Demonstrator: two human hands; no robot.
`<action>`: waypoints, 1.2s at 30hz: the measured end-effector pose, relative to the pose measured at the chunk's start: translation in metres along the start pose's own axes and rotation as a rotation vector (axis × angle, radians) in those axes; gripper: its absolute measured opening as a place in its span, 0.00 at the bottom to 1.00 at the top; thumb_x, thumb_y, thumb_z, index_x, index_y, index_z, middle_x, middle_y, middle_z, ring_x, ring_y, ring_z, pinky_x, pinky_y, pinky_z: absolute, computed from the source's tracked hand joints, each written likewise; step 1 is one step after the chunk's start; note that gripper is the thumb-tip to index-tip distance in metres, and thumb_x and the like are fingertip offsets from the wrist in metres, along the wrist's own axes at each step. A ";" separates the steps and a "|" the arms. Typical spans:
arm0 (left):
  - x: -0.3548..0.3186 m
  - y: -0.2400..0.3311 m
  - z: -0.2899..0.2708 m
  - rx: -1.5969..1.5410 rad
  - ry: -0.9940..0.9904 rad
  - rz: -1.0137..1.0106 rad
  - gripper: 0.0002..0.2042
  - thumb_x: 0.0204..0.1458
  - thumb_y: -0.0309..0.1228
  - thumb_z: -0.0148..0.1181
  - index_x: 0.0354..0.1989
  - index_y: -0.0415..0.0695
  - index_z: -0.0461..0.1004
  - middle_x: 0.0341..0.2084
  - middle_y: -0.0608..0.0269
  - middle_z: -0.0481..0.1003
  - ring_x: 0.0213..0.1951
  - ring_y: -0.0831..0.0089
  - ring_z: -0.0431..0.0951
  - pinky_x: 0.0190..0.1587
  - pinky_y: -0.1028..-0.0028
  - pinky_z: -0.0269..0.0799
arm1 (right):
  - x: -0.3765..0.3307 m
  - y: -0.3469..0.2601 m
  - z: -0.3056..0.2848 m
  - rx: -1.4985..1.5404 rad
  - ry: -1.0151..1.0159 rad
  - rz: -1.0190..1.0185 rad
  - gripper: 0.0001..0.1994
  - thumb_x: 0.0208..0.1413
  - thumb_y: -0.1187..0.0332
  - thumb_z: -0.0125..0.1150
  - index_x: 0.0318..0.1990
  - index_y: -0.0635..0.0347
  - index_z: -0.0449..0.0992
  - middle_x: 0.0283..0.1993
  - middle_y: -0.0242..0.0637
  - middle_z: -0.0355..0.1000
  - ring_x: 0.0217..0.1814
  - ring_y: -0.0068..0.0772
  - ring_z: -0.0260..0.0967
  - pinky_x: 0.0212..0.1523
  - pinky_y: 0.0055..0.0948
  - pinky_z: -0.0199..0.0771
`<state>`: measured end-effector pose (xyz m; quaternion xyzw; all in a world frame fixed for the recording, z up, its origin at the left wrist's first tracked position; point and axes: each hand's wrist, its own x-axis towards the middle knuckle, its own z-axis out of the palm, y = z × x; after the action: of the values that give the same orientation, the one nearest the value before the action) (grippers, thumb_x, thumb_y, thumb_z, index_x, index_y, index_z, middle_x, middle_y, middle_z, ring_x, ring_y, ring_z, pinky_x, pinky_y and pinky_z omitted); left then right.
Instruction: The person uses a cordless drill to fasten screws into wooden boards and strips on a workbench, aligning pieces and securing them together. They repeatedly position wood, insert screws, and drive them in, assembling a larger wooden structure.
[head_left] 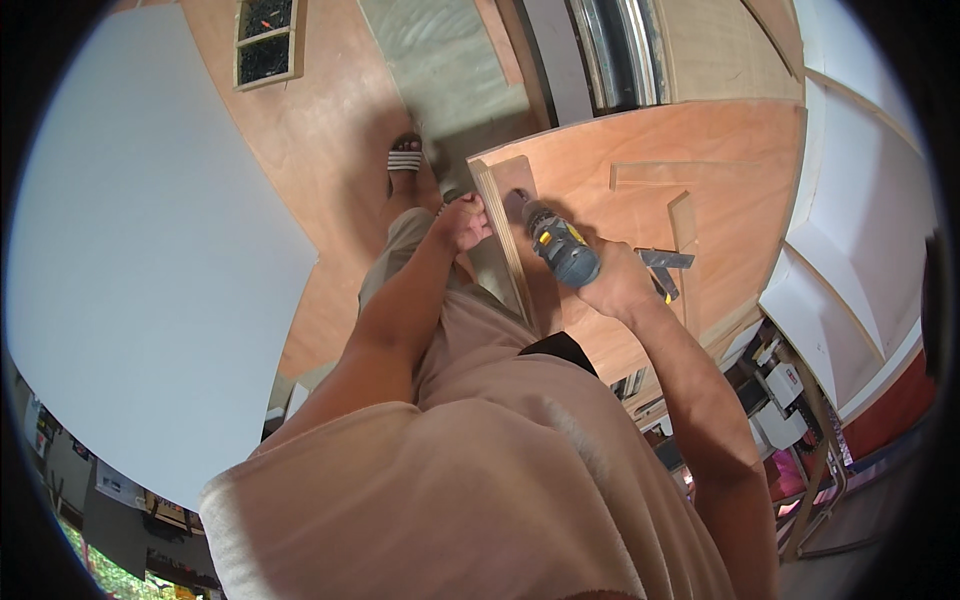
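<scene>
My right hand (618,285) is wrapped around a dark cordless drill (568,252) with yellow details. Its chuck points up and to the left, and the tip meets a wooden strip (546,300) along the left edge of a plywood sheet (590,150). At that edge, my left hand (464,223) is closed, its fingers curled close against the layered side of the wood. Whether anything is inside those fingers is hidden. Just right of my right hand lies a dark, flat, angled metal piece (665,260), partly covered by the hand.
A large white panel (150,220) fills the left side. Thin wood strips (683,222) lie on the plywood. A small wooden-framed tray (268,40) with dark contents sits at the top. My sandalled foot (404,158) stands below. White shelving-like panels (860,200) rise at right.
</scene>
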<state>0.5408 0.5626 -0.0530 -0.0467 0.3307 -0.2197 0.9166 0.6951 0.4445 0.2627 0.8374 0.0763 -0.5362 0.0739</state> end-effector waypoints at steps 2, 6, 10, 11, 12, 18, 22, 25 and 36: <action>0.001 0.001 -0.002 0.004 0.014 -0.003 0.03 0.64 0.29 0.50 0.40 0.49 0.70 0.42 0.66 0.75 0.48 0.63 0.76 0.55 0.48 0.70 | -0.004 -0.006 -0.007 -0.042 -0.026 0.000 0.24 0.48 0.57 0.61 0.51 0.58 0.75 0.44 0.56 0.77 0.50 0.54 0.75 0.52 0.45 0.75; 0.002 -0.002 -0.002 0.004 -0.004 -0.008 0.03 0.64 0.29 0.50 0.42 0.48 0.70 0.45 0.64 0.75 0.49 0.62 0.76 0.55 0.47 0.70 | -0.003 0.001 -0.011 0.200 -0.027 -0.001 0.22 0.46 0.59 0.62 0.50 0.57 0.76 0.45 0.55 0.77 0.50 0.55 0.75 0.51 0.44 0.76; 0.000 0.001 -0.005 0.022 0.000 -0.023 0.05 0.65 0.30 0.50 0.46 0.47 0.69 0.47 0.64 0.75 0.50 0.61 0.76 0.55 0.49 0.70 | -0.006 -0.001 -0.002 0.212 0.038 -0.001 0.20 0.44 0.63 0.64 0.47 0.60 0.77 0.45 0.55 0.77 0.50 0.55 0.75 0.50 0.43 0.76; 0.001 0.002 -0.002 0.040 0.025 -0.004 0.07 0.65 0.31 0.49 0.47 0.47 0.69 0.47 0.64 0.75 0.50 0.61 0.76 0.56 0.50 0.69 | -0.007 -0.002 -0.002 0.281 0.035 0.018 0.20 0.44 0.64 0.64 0.46 0.61 0.78 0.45 0.56 0.77 0.51 0.55 0.75 0.50 0.42 0.76; 0.003 0.000 0.002 0.062 0.047 0.011 0.08 0.65 0.33 0.49 0.49 0.48 0.69 0.48 0.64 0.75 0.51 0.61 0.75 0.57 0.50 0.68 | -0.008 -0.002 -0.001 0.276 0.021 0.019 0.20 0.44 0.64 0.64 0.46 0.62 0.78 0.45 0.55 0.77 0.51 0.54 0.75 0.50 0.42 0.75; -0.001 0.002 0.033 0.075 0.188 0.028 0.19 0.67 0.50 0.40 0.51 0.52 0.70 0.47 0.65 0.74 0.51 0.63 0.74 0.59 0.51 0.64 | -0.014 0.000 0.002 0.305 0.028 0.015 0.20 0.44 0.64 0.64 0.46 0.63 0.77 0.44 0.55 0.78 0.49 0.53 0.75 0.50 0.40 0.75; 0.009 -0.001 0.056 0.135 0.215 0.197 0.29 0.65 0.60 0.32 0.53 0.49 0.70 0.42 0.63 0.75 0.43 0.67 0.75 0.49 0.65 0.72 | -0.016 0.000 0.004 0.339 0.057 0.011 0.19 0.45 0.64 0.63 0.45 0.64 0.77 0.43 0.56 0.77 0.48 0.54 0.76 0.49 0.40 0.75; 0.015 -0.004 0.066 0.121 0.269 0.282 0.31 0.65 0.60 0.30 0.54 0.46 0.70 0.40 0.61 0.75 0.42 0.67 0.76 0.45 0.68 0.74 | -0.012 -0.001 0.001 0.316 0.045 0.026 0.19 0.46 0.63 0.62 0.45 0.64 0.77 0.43 0.56 0.77 0.48 0.54 0.76 0.49 0.40 0.75; 0.015 0.000 0.099 0.048 0.484 0.221 0.33 0.66 0.59 0.28 0.57 0.43 0.68 0.51 0.54 0.73 0.52 0.57 0.74 0.56 0.55 0.70 | -0.007 0.009 0.015 0.193 0.078 -0.056 0.20 0.48 0.60 0.61 0.46 0.63 0.77 0.43 0.58 0.77 0.50 0.56 0.75 0.50 0.41 0.75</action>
<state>0.6127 0.5507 0.0149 0.0654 0.5382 -0.1308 0.8300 0.6811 0.4320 0.2635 0.8585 0.0504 -0.5096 -0.0250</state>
